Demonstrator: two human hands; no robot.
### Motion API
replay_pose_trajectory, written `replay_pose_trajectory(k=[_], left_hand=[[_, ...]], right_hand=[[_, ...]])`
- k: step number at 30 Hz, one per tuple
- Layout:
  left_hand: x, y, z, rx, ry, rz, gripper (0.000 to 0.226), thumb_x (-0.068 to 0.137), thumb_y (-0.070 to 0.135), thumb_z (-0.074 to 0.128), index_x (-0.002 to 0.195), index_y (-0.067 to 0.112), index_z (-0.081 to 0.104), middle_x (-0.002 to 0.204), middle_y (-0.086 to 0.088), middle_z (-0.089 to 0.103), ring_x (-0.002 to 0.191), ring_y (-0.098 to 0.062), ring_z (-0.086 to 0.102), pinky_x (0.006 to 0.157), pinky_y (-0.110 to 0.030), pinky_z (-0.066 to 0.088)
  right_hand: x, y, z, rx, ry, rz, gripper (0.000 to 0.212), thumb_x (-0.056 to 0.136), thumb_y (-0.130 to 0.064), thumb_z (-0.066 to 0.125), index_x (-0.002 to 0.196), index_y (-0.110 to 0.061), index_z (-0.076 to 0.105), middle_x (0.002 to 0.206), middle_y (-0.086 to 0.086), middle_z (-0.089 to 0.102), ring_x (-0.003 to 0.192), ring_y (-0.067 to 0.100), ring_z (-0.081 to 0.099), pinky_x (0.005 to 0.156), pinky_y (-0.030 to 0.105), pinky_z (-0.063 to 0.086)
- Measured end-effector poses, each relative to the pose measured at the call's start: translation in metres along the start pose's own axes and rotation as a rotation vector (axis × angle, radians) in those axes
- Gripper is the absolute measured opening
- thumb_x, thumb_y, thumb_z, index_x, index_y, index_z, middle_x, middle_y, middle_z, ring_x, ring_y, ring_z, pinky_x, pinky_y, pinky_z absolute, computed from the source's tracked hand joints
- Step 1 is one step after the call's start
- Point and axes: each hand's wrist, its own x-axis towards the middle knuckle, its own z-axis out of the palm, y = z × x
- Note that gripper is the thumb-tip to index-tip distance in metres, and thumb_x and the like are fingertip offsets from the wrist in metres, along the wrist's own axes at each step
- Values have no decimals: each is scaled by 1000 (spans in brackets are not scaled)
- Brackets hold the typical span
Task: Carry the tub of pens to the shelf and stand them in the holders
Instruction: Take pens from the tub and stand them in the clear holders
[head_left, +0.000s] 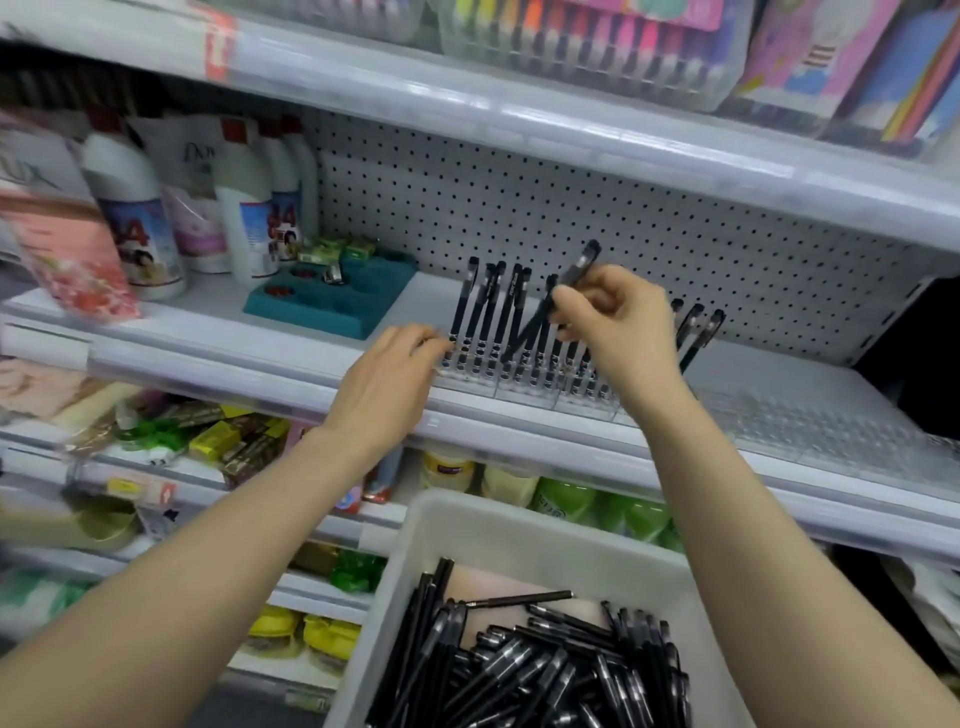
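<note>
The step in hand is slotting: the right hand (608, 317) pinches a black pen (575, 274) in curled fingers over the clear holder (519, 387) on the shelf (249, 351). The pen's long axis is tilted, cap end toward 1 o'clock, lower end toward 7 o'clock among the standing pens (488, 306). The left hand (395, 374), fingers fairly straight, rests on the holder's 9 o'clock end (steadying it, I judge). Next it likely calls for righting the pen and seating it in a free slot. The tub (431, 525), at 6 o'clock, holds many more.
</note>
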Motion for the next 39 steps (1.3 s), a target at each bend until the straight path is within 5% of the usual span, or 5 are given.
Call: replay_pose_trajectory(k=[7,18,29,35,39], left_hand=[[5,-9,7,-19,34,41,46,77,-6,71,119,12,65,112,-5,62,99,-27,54,73,-39,54],[2,-11,9,-42,43,54,48,72,-8,74,116,10,65,104,-6,60,89,-27,55,62,-37,52],[-10,12,-4,-32,43,34,44,83,-4,64,124,10,63,124,-10,58,114,-30,49,82,-42,50],[-57,50,28,-138,-37,203,26,83,6,57,105,15,69,103,-4,64,93,-29,57,71,-38,52],[-85,68,60,-169,-144,188,34,78,5,69,111,13,69,106,-5,64,95,-29,57,75,-40,54]], right_hand=[[37,1,67,-95,48,-76,10,93,-21,65,100,-16,68,83,-3,73,73,9,71,75,34,60],[39,30,105,-316,-128,-53,9,93,-21,63,93,-14,69,77,2,73,75,18,70,80,42,58],[-21,49,49,-298,-84,-57,10,92,-17,65,98,-17,73,79,-6,72,72,7,68,73,30,60],[-107,112,16,-341,-239,88,9,87,-15,69,84,-23,72,67,-6,71,62,9,67,68,34,58],[-145,142,17,-419,-436,150,9,86,-13,70,88,-20,76,76,-9,73,70,6,65,77,28,55]])
